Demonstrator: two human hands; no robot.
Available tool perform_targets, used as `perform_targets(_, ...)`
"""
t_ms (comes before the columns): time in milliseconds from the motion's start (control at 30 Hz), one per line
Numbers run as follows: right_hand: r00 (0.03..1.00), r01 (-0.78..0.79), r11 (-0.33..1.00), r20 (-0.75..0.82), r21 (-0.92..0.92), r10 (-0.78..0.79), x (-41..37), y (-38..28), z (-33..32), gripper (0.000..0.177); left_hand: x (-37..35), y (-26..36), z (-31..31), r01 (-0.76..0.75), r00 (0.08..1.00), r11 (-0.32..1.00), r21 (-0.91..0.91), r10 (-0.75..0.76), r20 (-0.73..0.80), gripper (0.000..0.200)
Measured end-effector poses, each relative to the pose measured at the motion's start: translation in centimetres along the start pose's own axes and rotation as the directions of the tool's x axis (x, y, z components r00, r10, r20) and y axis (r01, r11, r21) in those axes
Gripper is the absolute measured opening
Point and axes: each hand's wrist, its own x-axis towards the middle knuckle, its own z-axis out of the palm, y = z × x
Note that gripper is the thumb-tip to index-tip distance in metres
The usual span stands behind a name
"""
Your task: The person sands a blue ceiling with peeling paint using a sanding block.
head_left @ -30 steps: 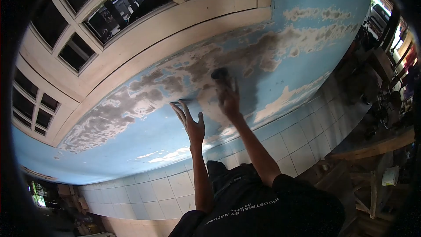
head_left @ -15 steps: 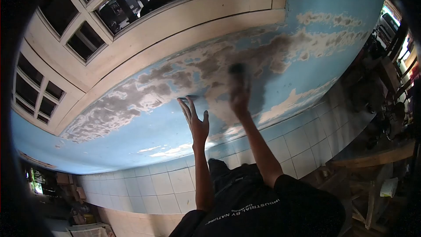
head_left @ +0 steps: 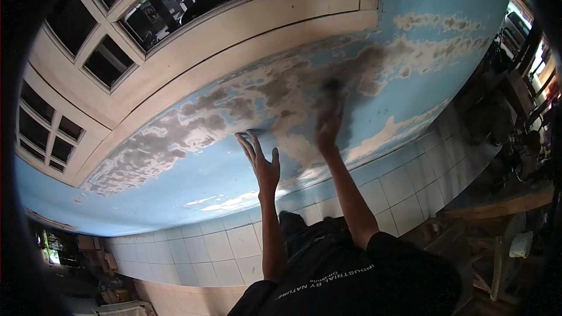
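A blue wall (head_left: 211, 172) fills the middle of the head view, with ragged patches of bare grey and whitish plaster (head_left: 287, 82) where the paint is gone. My left hand (head_left: 264, 165) is open, fingers stretched and thumb apart, its fingertips at the wall by the lower edge of the bare patch. My right hand (head_left: 329, 120) is smeared by motion over the grey plaster to the right. At its fingers is a dark pad-like thing (head_left: 333, 86), held toward the wall and too blurred to make out exactly.
Above the patch runs a cream window frame (head_left: 246, 44) with dark glass panes. White tiles (head_left: 219, 247) line the lower wall. Wooden furniture (head_left: 497, 205) and a pale container (head_left: 520, 244) stand at the right; clutter lies at lower left.
My right hand and the dark pad-like thing have shifted a little to the right across the plaster. My left hand has stayed in nearly the same place.
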Motion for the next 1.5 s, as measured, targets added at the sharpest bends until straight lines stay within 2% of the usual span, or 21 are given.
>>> perform_targets(67,0.810,-0.574,0.801,-0.026,0.173,0.586,-0.9,1.5,0.6,0.025,0.0,-0.3,-0.3,-0.012,0.999,1.000,-0.016,0.013,0.034,0.096)
perform_targets(133,0.824,-0.526,0.829,-0.131,0.189,0.552,0.0,-1.0,1.3,0.022,0.0,-0.1,-0.4,-0.005,1.000,1.000,-0.010,0.006,0.026,0.096)
perform_targets(200,0.845,-0.357,0.811,-0.210,0.463,0.492,0.2,-4.7,2.1,0.021,0.0,0.1,0.0,-0.006,1.000,1.000,-0.011,0.006,0.026,0.095)
perform_targets(267,0.979,-0.129,0.964,-0.127,0.232,0.161,-0.3,-5.4,2.5,0.026,0.0,0.0,0.4,-0.004,1.000,1.000,-0.007,0.004,-0.023,0.095)
perform_targets(300,0.996,-0.087,0.981,0.036,0.173,0.082,-0.4,-5.7,2.2,0.032,0.0,0.1,0.5,-0.006,1.000,1.000,-0.008,0.006,-0.021,0.095)
perform_targets(400,0.998,0.032,0.997,0.047,0.069,-0.036,-0.9,-2.0,1.6,0.030,0.0,-0.1,0.3,-0.009,1.000,1.000,0.005,0.009,-0.028,0.094)
perform_targets(467,0.998,-0.046,0.996,-0.050,0.073,0.050,-0.3,-0.8,0.4,0.029,-0.1,-0.5,-0.1,-0.014,1.000,1.000,-0.015,0.014,0.020,0.095)
perform_targets(533,0.776,-0.609,0.744,0.014,0.275,0.631,-1.1,0.6,0.5,0.030,-0.1,-0.4,-0.4,0.005,0.999,1.000,-0.015,-0.005,0.032,0.095)
perform_targets(633,0.707,-0.591,0.609,-0.024,0.529,0.707,-0.6,-2.9,1.9,0.033,0.1,-0.1,-0.2,0.010,1.000,1.000,-0.022,-0.010,0.025,0.094)
perform_targets(667,0.704,-0.594,0.609,-0.026,0.527,0.709,-0.2,-3.9,1.6,0.033,0.0,0.0,-0.1,0.002,1.000,1.000,-0.021,-0.002,0.008,0.094)
perform_targets(733,0.980,-0.155,0.966,-0.095,0.208,0.177,0.7,-5.5,1.3,0.032,0.0,0.0,0.1,0.002,1.000,1.000,-0.012,-0.002,0.003,0.094)
perform_targets(867,1.000,-0.012,1.000,0.019,0.016,0.011,-0.8,-0.6,0.4,0.023,0.0,0.0,0.2,-0.016,1.000,1.000,0.001,0.016,-0.006,0.094)
perform_targets(933,0.980,-0.158,0.980,-0.100,0.121,0.171,-0.4,-0.3,0.1,0.019,0.0,0.0,0.2,-0.011,1.000,1.000,0.000,0.011,-0.005,0.094)
perform_targets(967,0.846,-0.461,0.835,-0.136,0.302,0.516,-0.4,-0.5,0.3,0.021,0.0,0.1,0.2,-0.008,1.000,1.000,-0.004,0.008,-0.004,0.095)
perform_targets(1000,0.601,-0.671,0.570,-0.103,0.475,0.793,-0.4,-0.6,0.5,0.022,0.0,0.1,0.3,-0.009,1.000,1.000,-0.006,0.009,-0.006,0.095)
perform_targets(1133,0.807,-0.439,0.819,-0.238,0.369,0.540,-0.7,-4.3,2.3,0.027,0.0,0.1,0.7,0.014,1.000,1.000,0.010,-0.013,-0.017,0.095)
perform_targets(1200,0.986,-0.135,0.979,-0.077,0.152,0.148,0.6,-6.2,0.7,0.028,0.0,0.0,0.8,0.015,1.000,1.000,0.022,-0.014,-0.022,0.095)
perform_targets(1300,0.998,-0.046,0.996,0.050,0.071,0.043,-0.4,-3.5,0.6,0.028,-0.1,-0.1,1.2,-0.006,0.999,1.000,0.021,0.007,-0.045,0.094)
perform_targets(1400,0.988,-0.126,0.987,-0.079,0.098,0.134,-1.4,0.5,-0.1,0.028,0.0,0.0,0.7,0.003,0.999,1.000,0.000,-0.003,-0.043,0.094)
perform_targets(1433,0.787,-0.592,0.731,0.049,0.338,0.615,-1.9,0.1,0.9,0.029,0.0,-0.2,0.5,-0.002,1.000,1.000,-0.007,0.002,-0.024,0.094)
perform_targets(1500,0.853,-0.475,0.832,-0.082,0.287,0.515,-2.2,-1.6,2.7,0.029,0.0,-0.2,0.4,-0.005,1.000,1.000,-0.015,0.005,-0.011,0.094)
